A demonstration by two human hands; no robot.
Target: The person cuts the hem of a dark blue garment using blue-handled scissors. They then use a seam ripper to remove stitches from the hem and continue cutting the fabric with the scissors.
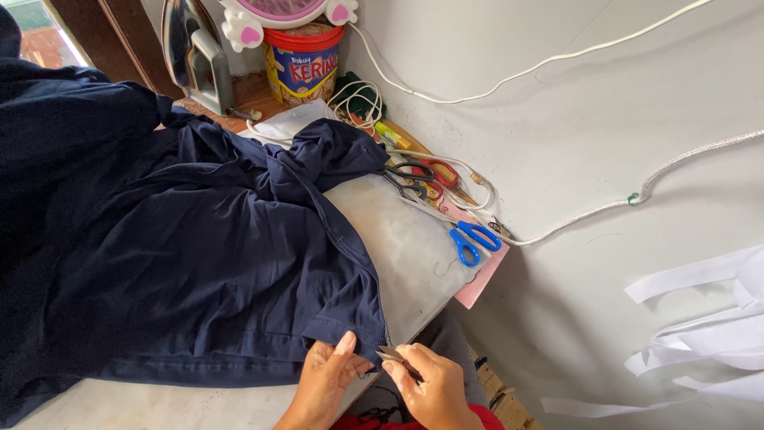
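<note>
Lying across the grey padded board (414,247), the navy garment (199,255) looks soft, light and limp. Its hem corner is pinched by the left hand (328,374); small thread snips (391,356) are gripped by the right hand (430,386). It is best held at the stitched hem.

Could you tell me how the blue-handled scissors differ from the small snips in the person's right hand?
The blue-handled scissors lie unheld on the grey padded board; the small snips are gripped in the right hand. The scissors are clearly longer, with looped blue handles; the snips are short, with no loops visible. The scissors lie clear of the navy garment; the snips sit at its hem, which the left hand pinches. Both have metal blades.
</note>
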